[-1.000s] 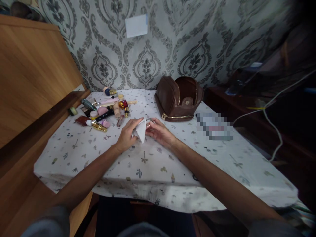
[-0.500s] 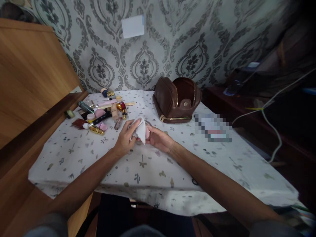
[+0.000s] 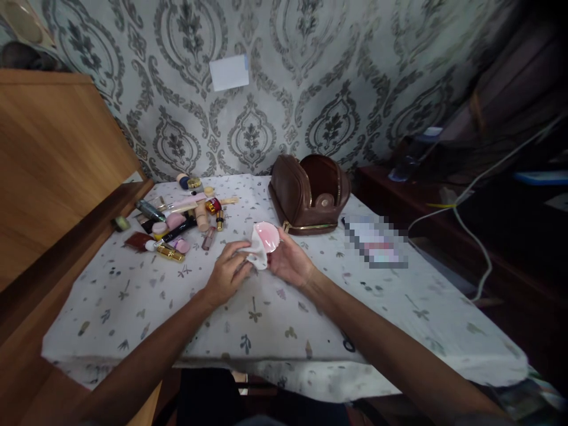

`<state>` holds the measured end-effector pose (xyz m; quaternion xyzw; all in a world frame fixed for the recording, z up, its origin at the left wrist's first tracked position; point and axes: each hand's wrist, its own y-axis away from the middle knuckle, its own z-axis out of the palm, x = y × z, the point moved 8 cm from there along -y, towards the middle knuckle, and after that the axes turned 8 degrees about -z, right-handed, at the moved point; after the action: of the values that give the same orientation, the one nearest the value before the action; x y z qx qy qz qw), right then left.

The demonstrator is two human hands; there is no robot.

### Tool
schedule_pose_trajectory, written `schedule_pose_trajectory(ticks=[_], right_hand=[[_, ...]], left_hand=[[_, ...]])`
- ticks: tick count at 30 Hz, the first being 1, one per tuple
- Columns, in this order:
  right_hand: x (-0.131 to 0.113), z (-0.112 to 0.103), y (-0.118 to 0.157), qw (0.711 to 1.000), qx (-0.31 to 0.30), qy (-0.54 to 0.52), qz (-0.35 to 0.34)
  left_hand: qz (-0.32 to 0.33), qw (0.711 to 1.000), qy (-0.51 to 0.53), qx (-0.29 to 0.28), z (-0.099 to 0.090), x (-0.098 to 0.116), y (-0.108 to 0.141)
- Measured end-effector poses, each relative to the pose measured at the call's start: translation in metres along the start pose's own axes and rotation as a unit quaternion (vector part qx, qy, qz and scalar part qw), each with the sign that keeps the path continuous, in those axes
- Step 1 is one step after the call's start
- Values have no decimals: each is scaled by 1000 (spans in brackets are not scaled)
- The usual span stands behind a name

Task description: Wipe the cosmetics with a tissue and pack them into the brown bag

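Observation:
Over the middle of the table, my right hand (image 3: 290, 260) grips a round pink compact (image 3: 268, 235) by its edge, with its glossy face showing. My left hand (image 3: 228, 272) pinches a white wipe (image 3: 258, 251), which lies against the compact's left side. To the left, several cosmetics lie in a loose group, among them a lipstick tube (image 3: 208, 238), a gold tube (image 3: 171, 253) and a foundation bottle (image 3: 202, 216). Behind my right hand stands a brown makeup bag (image 3: 290, 192) with its top unzipped.
A patterned white cloth (image 3: 195, 331) covers the table. Toward the right edge lies a flat, pixelated item (image 3: 377, 239). A wooden panel (image 3: 57, 171) rises on the left. Beyond the right edge are a white cable (image 3: 488, 260) and a clear bottle (image 3: 406, 163).
The compact has turned so its pink face shows; before, the wipe and fingers mostly covered it. My left hand has drawn slightly down and left. The whole view has shifted a little.

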<state>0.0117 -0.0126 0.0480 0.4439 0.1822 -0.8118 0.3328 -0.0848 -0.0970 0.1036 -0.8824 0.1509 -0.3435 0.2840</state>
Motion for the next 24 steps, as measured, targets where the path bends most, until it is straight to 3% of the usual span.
schedule_pose_trajectory(ticks=[3, 7, 13, 20, 22, 24], right_hand=[[3, -2, -1, 1000, 12, -7, 4], [6, -6, -1, 998, 27, -46, 18], [7, -17, -4, 998, 39, -45, 8], [-1, -22, -3, 992, 51, 80, -78], [-6, -24, -2, 983, 56, 140, -102], [-12, -27, -1, 970, 61, 201, -121]], left_hand=[[-62, 998, 19, 21, -4, -12, -2], [-142, 986, 84, 0, -1, -26, -3], [-293, 930, 219, -25, 6, -44, -2], [-410, 849, 332, -21, 16, -62, 8], [-430, 843, 321, -24, 16, -69, 14], [-431, 857, 282, -25, 12, -74, 16]])
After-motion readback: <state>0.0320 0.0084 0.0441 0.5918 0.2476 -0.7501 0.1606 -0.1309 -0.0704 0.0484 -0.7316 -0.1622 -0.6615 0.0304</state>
